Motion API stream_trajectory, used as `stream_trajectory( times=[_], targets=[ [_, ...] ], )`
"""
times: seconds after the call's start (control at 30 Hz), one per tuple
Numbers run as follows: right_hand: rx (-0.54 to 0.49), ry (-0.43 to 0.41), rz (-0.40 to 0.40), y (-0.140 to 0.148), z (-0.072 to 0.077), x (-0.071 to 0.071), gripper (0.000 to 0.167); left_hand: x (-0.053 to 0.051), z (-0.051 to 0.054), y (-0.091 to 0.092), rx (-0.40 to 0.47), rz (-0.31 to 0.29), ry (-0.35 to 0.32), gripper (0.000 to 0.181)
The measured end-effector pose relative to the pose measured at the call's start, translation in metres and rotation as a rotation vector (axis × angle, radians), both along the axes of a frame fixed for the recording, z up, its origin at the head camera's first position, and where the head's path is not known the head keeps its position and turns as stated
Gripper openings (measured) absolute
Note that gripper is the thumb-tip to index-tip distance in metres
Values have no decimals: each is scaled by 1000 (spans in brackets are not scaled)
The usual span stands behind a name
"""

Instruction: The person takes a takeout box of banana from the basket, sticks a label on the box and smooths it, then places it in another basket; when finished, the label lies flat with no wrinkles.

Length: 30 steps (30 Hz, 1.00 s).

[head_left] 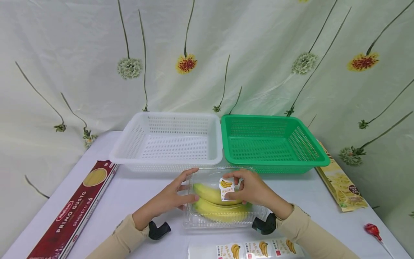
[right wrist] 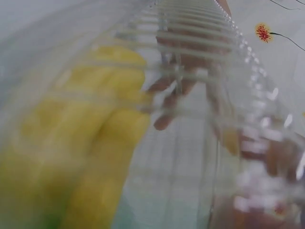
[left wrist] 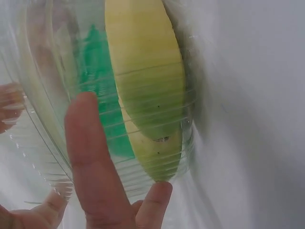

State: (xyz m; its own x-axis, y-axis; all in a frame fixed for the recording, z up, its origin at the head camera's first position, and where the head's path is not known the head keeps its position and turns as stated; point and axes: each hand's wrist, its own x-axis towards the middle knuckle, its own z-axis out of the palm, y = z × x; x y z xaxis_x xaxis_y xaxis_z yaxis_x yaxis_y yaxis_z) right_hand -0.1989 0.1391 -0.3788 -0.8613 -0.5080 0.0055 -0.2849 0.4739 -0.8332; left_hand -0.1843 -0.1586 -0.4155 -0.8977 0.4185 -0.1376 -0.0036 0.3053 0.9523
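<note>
A clear plastic container (head_left: 223, 225) with yellow-green bananas (head_left: 213, 208) inside lies at the table's front middle. My left hand (head_left: 169, 196) grips its left side, thumb over the top and fingers at the edge. Above the bananas, my right hand (head_left: 250, 187) holds a white banana sticker (head_left: 227, 190) at the lid between thumb and forefinger; whether it is stuck down, I cannot tell. The left wrist view has fingers (left wrist: 97, 162) against the container beside the bananas (left wrist: 145, 67). Blurred bananas (right wrist: 105, 119) show through the plastic in the right wrist view.
A white basket (head_left: 166, 162) and a green basket (head_left: 278, 166) stand side by side behind the container. Red spaghetti packaging (head_left: 76, 205) lies left, a yellow noodle packet (head_left: 341, 183) and a red lollipop (head_left: 372, 230) right. A sticker strip (head_left: 247, 250) is at the front edge.
</note>
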Motion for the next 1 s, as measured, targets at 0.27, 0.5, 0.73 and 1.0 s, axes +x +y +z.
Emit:
stream_trajectory(
  times=[0.27, 0.5, 0.73, 1.0],
  targets=[
    [-96, -73, 61, 4, 6, 2, 55, 0, 0, 2, 38, 0, -34, 90],
    [-210, -42, 119, 23, 25, 2, 48, -2, -1, 1, 60, -1, -43, 91],
    [-423, 173, 39, 52, 34, -9, 33, -2, -1, 1, 59, 11, -44, 91],
    [-637, 386, -215, 93, 35, -20, 41, -2, -3, 1, 57, 13, -44, 90]
  ],
)
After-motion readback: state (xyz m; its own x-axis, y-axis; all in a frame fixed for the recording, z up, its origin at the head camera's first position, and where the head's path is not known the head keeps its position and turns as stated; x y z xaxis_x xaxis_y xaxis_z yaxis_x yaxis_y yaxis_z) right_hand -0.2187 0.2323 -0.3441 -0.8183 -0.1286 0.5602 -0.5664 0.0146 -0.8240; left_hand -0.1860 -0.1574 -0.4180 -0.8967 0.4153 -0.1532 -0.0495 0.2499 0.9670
